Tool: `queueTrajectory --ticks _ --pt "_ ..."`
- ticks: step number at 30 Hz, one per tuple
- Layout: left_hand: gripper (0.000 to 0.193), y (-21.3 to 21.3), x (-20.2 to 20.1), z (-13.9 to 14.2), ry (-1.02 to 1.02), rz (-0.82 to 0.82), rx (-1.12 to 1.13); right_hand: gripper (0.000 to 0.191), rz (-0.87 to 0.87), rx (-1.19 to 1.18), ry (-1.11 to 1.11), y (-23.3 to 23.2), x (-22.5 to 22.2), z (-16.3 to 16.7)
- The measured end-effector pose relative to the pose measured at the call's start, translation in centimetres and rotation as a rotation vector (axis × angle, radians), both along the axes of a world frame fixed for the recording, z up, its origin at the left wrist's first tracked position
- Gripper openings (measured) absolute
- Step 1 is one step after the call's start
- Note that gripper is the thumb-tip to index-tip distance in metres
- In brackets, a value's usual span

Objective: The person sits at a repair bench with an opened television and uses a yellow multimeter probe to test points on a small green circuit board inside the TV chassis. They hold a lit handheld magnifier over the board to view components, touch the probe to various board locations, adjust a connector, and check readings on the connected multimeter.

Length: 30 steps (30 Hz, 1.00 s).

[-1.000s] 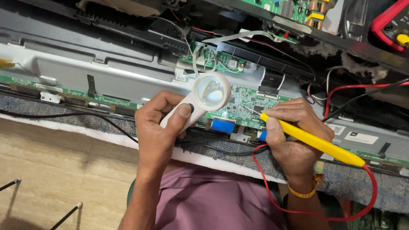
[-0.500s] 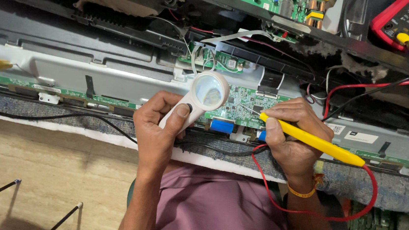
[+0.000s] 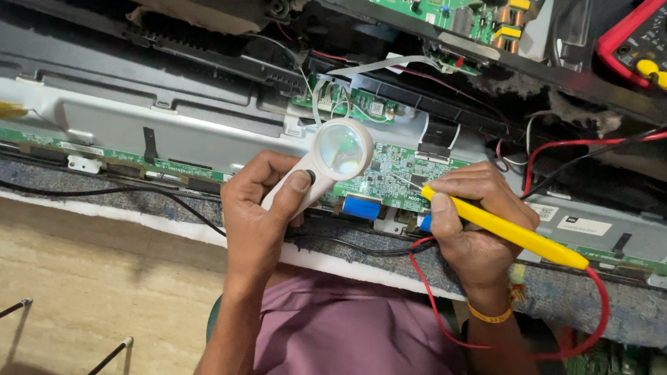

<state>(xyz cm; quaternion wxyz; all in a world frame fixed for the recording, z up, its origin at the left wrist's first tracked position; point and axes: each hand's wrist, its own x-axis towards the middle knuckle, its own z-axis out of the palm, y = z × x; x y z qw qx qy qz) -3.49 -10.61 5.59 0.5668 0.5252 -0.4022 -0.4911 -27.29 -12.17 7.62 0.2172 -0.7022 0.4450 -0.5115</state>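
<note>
magnifier (image 3: 341, 150) shifted slightly, probe (image 3: 506, 230) same

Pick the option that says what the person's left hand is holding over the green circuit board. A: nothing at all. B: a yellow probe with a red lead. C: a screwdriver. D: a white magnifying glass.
D: the left hand grips the handle of a white magnifying glass, its round lens over the green circuit board, while the yellow probe sits in the right hand.
</note>
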Motion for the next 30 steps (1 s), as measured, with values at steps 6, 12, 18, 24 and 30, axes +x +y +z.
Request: queueTrajectory --ticks 6,12,18,24,30 --pt "0.026 0.2 -0.1 0.0 0.081 0.064 -0.005 0.005 -0.020 -0.010 0.008 0.1 0.1 0.6" --pt "0.037 0.7 -1.0 0.9 0.270 0.152 -0.113 0.006 -0.013 -0.105 0.005 0.6 -0.3 0.2" --pt "0.051 3.1 -0.2 2.3 0.617 0.073 -0.165 0.021 -0.057 -0.299 -0.189 1.1 -1.5 -1.8" --pt "0.045 4.2 1.5 2.1 0.535 0.257 -0.093 0.029 -0.072 -0.281 -0.185 1.2 -2.2 -4.0" --pt "0.038 6.0 3.8 2.6 0.514 0.251 -0.184 0.033 -0.040 -0.265 -0.105 1.2 -4.1 -6.4"
